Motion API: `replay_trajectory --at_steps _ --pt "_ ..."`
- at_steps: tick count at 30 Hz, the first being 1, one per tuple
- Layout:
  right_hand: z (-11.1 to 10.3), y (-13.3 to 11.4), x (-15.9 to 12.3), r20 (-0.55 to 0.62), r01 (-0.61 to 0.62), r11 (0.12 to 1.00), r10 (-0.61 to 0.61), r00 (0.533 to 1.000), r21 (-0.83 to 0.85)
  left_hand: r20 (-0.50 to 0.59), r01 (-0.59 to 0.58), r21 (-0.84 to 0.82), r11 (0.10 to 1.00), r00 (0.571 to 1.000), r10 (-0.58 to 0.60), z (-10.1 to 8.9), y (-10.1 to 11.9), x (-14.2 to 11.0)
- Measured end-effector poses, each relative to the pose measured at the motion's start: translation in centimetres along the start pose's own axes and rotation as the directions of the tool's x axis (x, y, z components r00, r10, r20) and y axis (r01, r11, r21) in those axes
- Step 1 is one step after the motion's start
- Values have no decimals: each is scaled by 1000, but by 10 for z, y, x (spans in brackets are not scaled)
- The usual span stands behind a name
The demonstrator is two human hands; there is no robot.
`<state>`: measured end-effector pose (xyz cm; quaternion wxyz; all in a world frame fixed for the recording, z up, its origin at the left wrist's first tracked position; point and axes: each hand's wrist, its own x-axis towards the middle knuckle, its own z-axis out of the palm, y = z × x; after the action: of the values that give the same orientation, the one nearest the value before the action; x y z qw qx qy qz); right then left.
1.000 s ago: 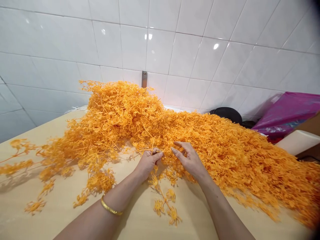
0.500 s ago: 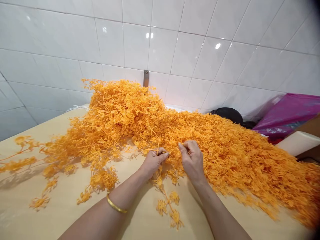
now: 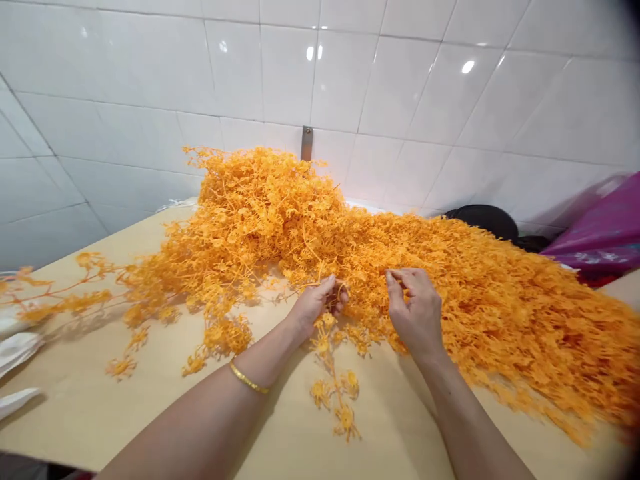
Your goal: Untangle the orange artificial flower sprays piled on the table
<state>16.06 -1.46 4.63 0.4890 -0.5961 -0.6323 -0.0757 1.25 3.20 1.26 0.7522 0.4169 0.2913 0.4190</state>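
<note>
My left hand point(image 3: 315, 305) is curled round a thin orange artificial flower sprig point(image 3: 345, 419). The sprig's lower end, with several spiky blossoms, hangs down towards the tabletop. To the right, my right hand point(image 3: 416, 308) is closed, thumb and fingertips together in front of the pile; whatever sits in that pinch is too small to make out. Behind both hands rises a big heap of orange artificial flowers point(image 3: 270, 207), tallest left of centre and spreading far to the right. Loose sprigs point(image 3: 220, 337) stick out of its left side.
The pale yellow table point(image 3: 150, 413) runs up to a white tiled wall point(image 3: 340, 80), where a metal bracket point(image 3: 307, 143) stands behind the heap. Black round objects point(image 3: 485, 221) and a purple bag point(image 3: 605, 217) lie at the back right. White pieces point(image 3: 20, 350) are at the left edge.
The view has shifted, bringing white pieces in at the left. My hands are further apart, the right one having moved away from the left. The left hand's fingers look looser round the sprig.
</note>
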Motion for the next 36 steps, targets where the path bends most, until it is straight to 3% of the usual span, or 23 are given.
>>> replay_trajectory --at_steps 3,6,8,9,11,15,18,23,30,36 --pt "3 -13 -4 307 -45 986 -7 952 162 23 10 -111 994 1000 -7 0 1 2" --pt "6 -24 -9 597 -157 954 -27 802 255 22 -29 -151 988 999 32 2 3 1" --pt "9 -29 -13 707 -225 930 -50 706 290 18 -49 -144 988 998 52 4 3 0" --pt "11 -31 -15 727 -241 923 -58 684 301 22 -47 -137 990 999 50 5 3 -1" --pt "14 -33 -17 706 -238 919 -60 705 316 33 -27 -124 992 999 31 7 2 -2" --pt "15 -26 -14 517 -237 911 31 856 338 -13 24 -146 989 1000 -26 8 0 -2" --pt "14 -15 -9 393 -243 911 100 914 333 45 44 -69 997 998 -41 8 -3 -2" --pt "15 -2 -7 392 -332 872 182 902 360 187 -12 62 998 982 0 10 -11 -6" --pt "15 -2 -7 220 -320 884 255 941 342 184 74 41 996 980 -80 11 -14 -6" --pt "17 -4 -5 49 -323 905 323 945 277 184 -34 70 997 983 21 17 -9 -2"
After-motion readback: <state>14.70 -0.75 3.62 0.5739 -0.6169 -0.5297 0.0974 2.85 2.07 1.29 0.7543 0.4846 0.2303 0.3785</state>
